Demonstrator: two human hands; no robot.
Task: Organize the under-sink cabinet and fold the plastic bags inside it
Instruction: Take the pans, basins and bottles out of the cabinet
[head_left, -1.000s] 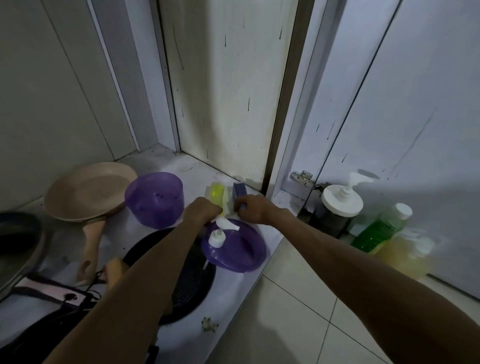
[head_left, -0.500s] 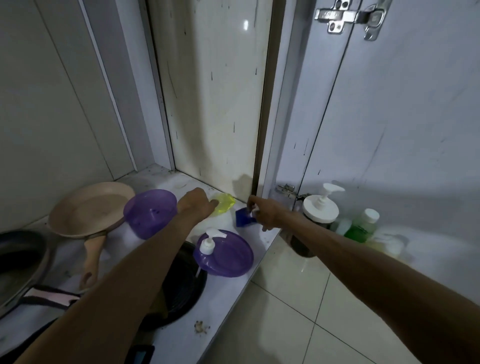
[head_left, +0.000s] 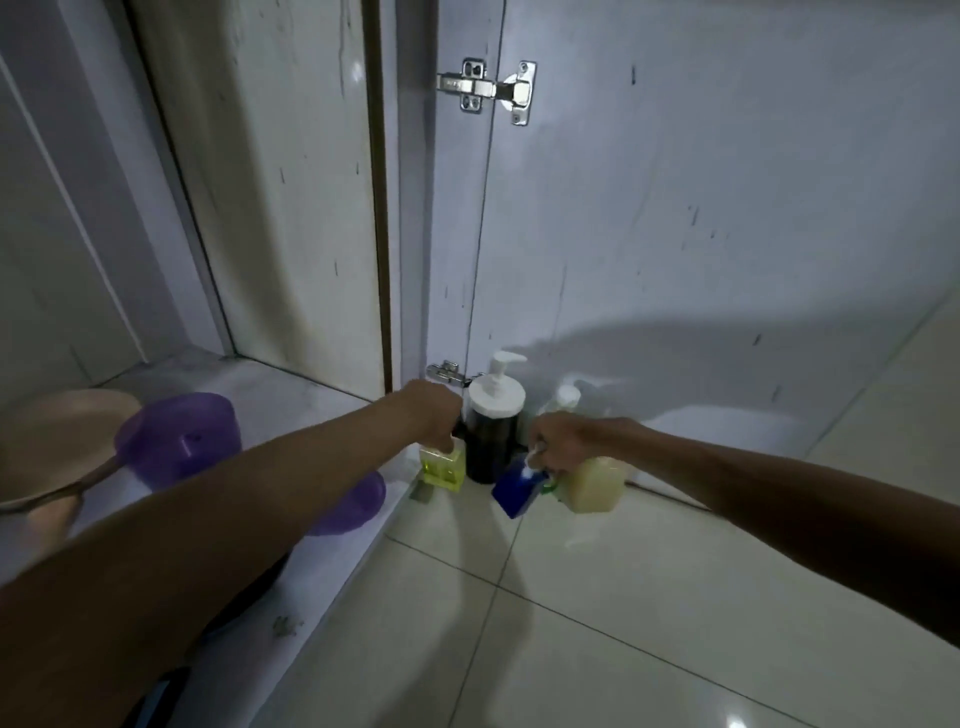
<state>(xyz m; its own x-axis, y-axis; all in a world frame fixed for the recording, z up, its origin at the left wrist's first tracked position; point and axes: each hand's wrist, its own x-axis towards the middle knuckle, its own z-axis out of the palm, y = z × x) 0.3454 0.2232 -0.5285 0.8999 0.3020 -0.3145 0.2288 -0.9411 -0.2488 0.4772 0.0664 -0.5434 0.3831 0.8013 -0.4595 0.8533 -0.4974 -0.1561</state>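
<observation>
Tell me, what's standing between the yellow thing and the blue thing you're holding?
The dark pump bottle with a white top stands on the floor between the yellow container and the blue container, seen in the head view.

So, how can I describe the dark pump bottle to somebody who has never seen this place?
Find the open white cabinet door with its metal hinges. At its foot, on the tiled floor near the lower hinge, stands the dark pump bottle, between the two hands. Only it has a dark body with a wide white cap and pump; the bottles beside it are pale and translucent.
</observation>
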